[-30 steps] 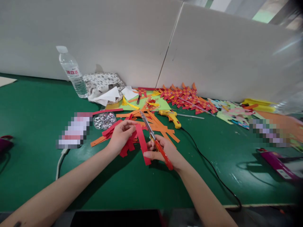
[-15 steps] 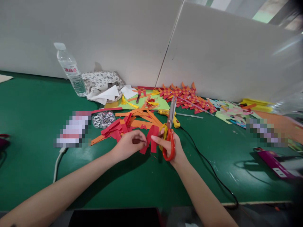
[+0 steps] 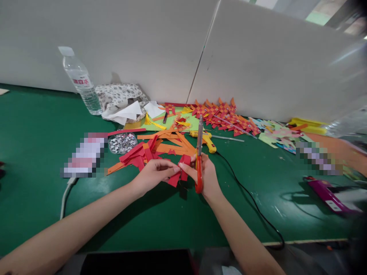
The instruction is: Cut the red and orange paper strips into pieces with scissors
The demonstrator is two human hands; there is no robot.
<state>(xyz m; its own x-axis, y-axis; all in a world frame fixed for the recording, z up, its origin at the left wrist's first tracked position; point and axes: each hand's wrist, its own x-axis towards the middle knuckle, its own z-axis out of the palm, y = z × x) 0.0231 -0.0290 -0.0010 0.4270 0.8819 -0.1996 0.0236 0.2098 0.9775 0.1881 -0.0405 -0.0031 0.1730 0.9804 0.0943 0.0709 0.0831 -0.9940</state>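
Near edge of the green counter (image 3: 160,229): a black shape below it, too dark to make out. Above the counter, both hands close together, thumbs nearly meeting. Left hand (image 3: 153,173) pinched on one end of a red strip (image 3: 185,162); right hand (image 3: 208,173) with thumb and fingers clamped on the same strip, which is bent over between them. Right hand also carries scissors (image 3: 199,152), orange-red and yellow handles in the grip, blades pointing away from the person, looking closed.

Just beyond the hands, a loose heap of red paper strips (image 3: 137,152) and orange paper strips (image 3: 169,147), overlapping. Left of it, a clear tub of googly eyes (image 3: 122,143) and a phone (image 3: 84,156), screen blurred, pale cable (image 3: 65,198) at its near end. Right side: purple power strip (image 3: 325,194); a second blurred item farther in, not identifiable.

Beyond the heap, yellow glue gun (image 3: 208,142), black cord trailing right. Then a light green sheet (image 3: 164,123) with yellow tassels (image 3: 148,120) on it, and a pile of woven red-and-orange paper fish (image 3: 226,114). Far left, tilted water bottle (image 3: 83,84) beside a patterned pouch (image 3: 120,95). Grey partition (image 3: 143,46) behind all.
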